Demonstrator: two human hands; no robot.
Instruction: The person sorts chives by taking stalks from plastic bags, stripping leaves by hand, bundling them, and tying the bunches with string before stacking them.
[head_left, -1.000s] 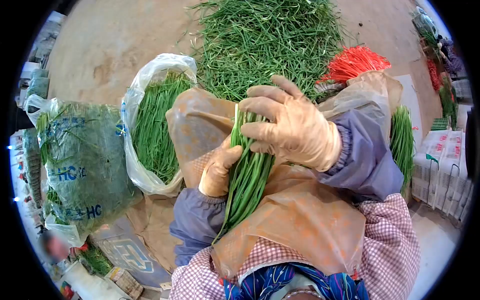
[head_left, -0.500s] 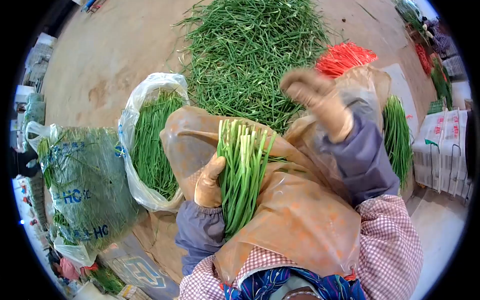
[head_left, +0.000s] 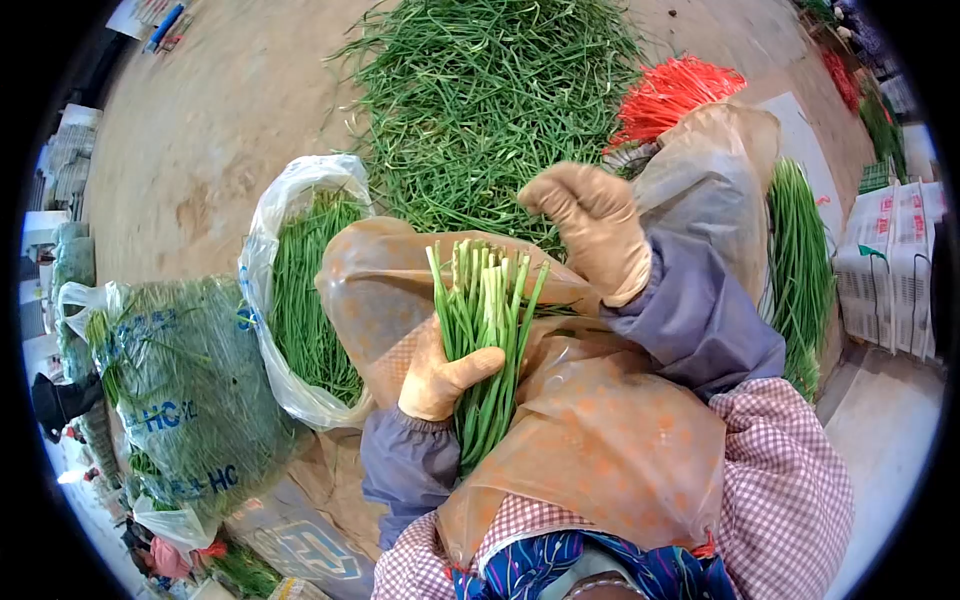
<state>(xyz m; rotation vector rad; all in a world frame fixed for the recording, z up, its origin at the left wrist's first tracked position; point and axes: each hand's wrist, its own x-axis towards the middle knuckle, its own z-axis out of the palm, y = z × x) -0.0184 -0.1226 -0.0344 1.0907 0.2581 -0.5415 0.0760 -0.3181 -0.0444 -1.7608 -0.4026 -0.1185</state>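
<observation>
My left hand (head_left: pixel 445 378), in a tan glove, is wrapped round a bunch of long green chive-like stalks (head_left: pixel 487 325). Their pale cut ends point up and away from me, and the lower part rests against my apron (head_left: pixel 600 430). The thumb lies across the front of the bunch. Apart from the bunch, up and to its right, my gloved right hand (head_left: pixel 595 232) hangs over my knee with fingers loosely curved; nothing shows in it. Beyond it spreads a large heap of loose green stalks (head_left: pixel 490 110) on the floor.
Red ties (head_left: pixel 675 95) lie beside the heap. At left stand an open plastic bag (head_left: pixel 262 215) of greens and a wrapped bundle (head_left: pixel 200 390). More greens (head_left: pixel 797 260) lie at right, near white crates (head_left: pixel 890 265).
My right hand has moved left and slightly down towards the bunch, its fingers now more curved. My left thumb has swung across the stalks. The view has shifted slightly.
</observation>
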